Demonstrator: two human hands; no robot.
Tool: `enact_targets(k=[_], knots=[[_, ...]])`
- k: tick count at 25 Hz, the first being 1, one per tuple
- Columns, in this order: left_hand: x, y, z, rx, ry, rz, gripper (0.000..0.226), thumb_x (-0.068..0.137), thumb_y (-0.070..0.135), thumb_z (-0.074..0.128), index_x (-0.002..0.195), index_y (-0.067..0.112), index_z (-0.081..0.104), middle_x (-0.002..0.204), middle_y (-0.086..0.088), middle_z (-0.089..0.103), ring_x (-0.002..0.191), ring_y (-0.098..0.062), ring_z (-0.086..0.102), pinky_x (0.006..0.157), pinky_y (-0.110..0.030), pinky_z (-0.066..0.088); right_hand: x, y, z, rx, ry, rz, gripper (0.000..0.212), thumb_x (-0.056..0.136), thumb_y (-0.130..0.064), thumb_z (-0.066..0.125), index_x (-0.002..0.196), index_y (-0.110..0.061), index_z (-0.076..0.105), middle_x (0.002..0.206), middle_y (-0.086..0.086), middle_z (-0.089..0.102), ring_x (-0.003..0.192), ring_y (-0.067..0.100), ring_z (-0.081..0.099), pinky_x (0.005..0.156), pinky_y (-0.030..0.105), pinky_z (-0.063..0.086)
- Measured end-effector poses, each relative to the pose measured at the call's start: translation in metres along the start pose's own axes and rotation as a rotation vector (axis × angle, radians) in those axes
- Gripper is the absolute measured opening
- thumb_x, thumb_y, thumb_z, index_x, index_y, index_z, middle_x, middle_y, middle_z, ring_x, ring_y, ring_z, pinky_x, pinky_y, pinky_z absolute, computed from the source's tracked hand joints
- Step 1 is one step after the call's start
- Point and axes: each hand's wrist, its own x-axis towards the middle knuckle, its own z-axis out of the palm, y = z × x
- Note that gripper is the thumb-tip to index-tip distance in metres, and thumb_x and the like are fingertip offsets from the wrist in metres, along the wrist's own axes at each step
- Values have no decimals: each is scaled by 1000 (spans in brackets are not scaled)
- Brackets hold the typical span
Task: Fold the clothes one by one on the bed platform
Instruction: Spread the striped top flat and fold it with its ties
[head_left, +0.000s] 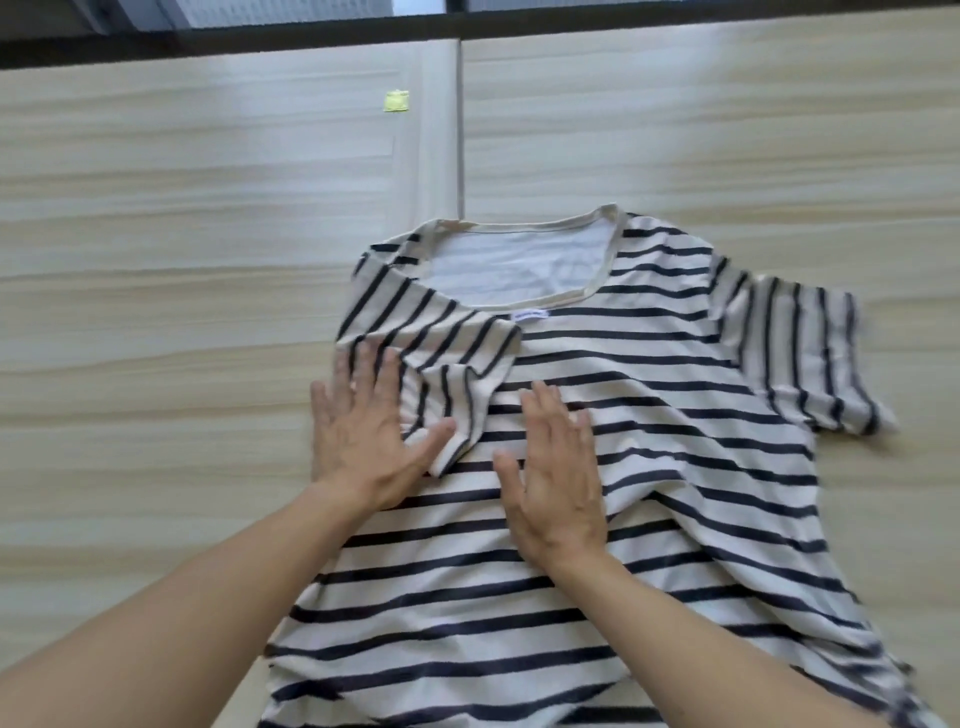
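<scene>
Pale wood-grain panels make up the bed platform (156, 260), which fills nearly the whole view; a narrow seam (460, 130) runs between two of its panels from the far edge down to the shirt's collar. Along the far edge lies a dark frame (623, 15), and a small yellow packet (396, 101) sits on the platform just left of the seam, well apart from the clothing. A cream T-shirt with dark horizontal stripes (649, 415) lies spread on the platform, neckline away from the person and hem toward them, running out of view at the bottom. Its collar band (605, 260) is plain cream, and a small white label (530, 315) shows just below the near edge of the neck opening. The sleeve on the person's left (457, 353) is folded inward across the chest, its stripes running at an angle to those of the body, while the sleeve on the right (810, 358) lies stretched outward on the platform, somewhat rumpled. The left hand (363, 436) rests palm down at the shirt's left edge, fingers straight and slightly apart, the thumb touching the folded sleeve's cuff. The right hand (556, 478) lies flat on the middle of the chest, just beside the folded sleeve, fingers straight and lightly spread, clamped on nothing. Both bare forearms reach in from the bottom of the view.
</scene>
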Motion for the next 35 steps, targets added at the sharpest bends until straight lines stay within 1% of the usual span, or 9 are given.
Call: enact_targets(k=[6, 11, 15, 18, 21, 26, 29, 31, 35], knots=[[-32, 82, 31, 6, 85, 238, 95, 88, 83, 4, 162, 24, -5, 170, -2, -17, 154, -22, -26, 125, -56, -3, 23, 126, -123, 77, 437, 325, 64, 90, -32, 61, 144, -6, 42, 144, 15, 47, 133, 32, 46, 114, 47, 36], [-36, 95, 43, 92, 121, 137, 94, 89, 81, 13, 163, 23, 6, 171, -3, -4, 156, -24, -18, 123, -62, 3, 60, 233, -170, -41, 161, 962, 82, 83, -54, 69, 142, -5, 42, 154, 16, 29, 137, 40, 38, 116, 47, 30], [-35, 96, 38, 94, 122, 138, 95, 89, 82, 7, 163, 22, 7, 171, -3, -5, 157, -24, -15, 123, -63, 5, 90, 213, -157, -15, 152, 832, 20, 87, -35, 69, 90, -18, 58, 126, 11, 52, 119, 36, 52, 93, 41, 44], [-37, 97, 36, 92, 117, 136, 95, 89, 81, 10, 163, 21, 9, 172, -4, -4, 158, -26, -11, 122, -65, 8, 113, 167, -175, 120, 251, 709, 12, 95, -24, 55, 88, -16, 51, 102, 11, 65, 94, 37, 61, 72, 37, 43], [-37, 96, 35, 96, 116, 140, 93, 90, 79, 19, 162, 20, 12, 172, -6, -1, 158, -29, -6, 121, -66, 11, 126, 86, -195, 97, 198, 211, 12, 90, -30, 59, 85, -22, 53, 84, -1, 66, 83, 28, 64, 72, 43, 53], [-37, 95, 39, 116, 142, 146, 94, 90, 78, 26, 162, 20, 12, 172, -6, -1, 158, -29, -5, 121, -66, 12, 125, 34, -161, -100, -97, -37, 41, 97, -48, 47, 132, -25, 49, 134, -1, 53, 121, 22, 51, 90, 42, 45], [-36, 94, 39, 102, 119, 135, 95, 90, 80, 24, 162, 20, 9, 171, -7, -3, 158, -29, -6, 121, -65, 12, 131, 73, -123, -285, -242, -94, 64, 102, -43, 43, 158, -22, 22, 166, 8, 16, 154, 28, 12, 124, 49, 19], [-37, 94, 41, 104, 122, 135, 95, 90, 80, 23, 162, 20, 9, 171, -7, -4, 158, -30, -7, 121, -65, 11, 138, 101, -104, -417, -326, -90, 73, 103, -52, 34, 162, -25, 2, 170, 6, -10, 156, 26, -12, 126, 49, -3], [-34, 94, 42, 75, 150, 150, 95, 90, 81, 23, 162, 20, 9, 171, -8, -4, 158, -30, -7, 121, -66, 10, 178, 127, -91, -434, -179, -86, 83, 96, -67, 25, 161, -27, -7, 170, 3, -14, 156, 24, -16, 124, 51, -9]])
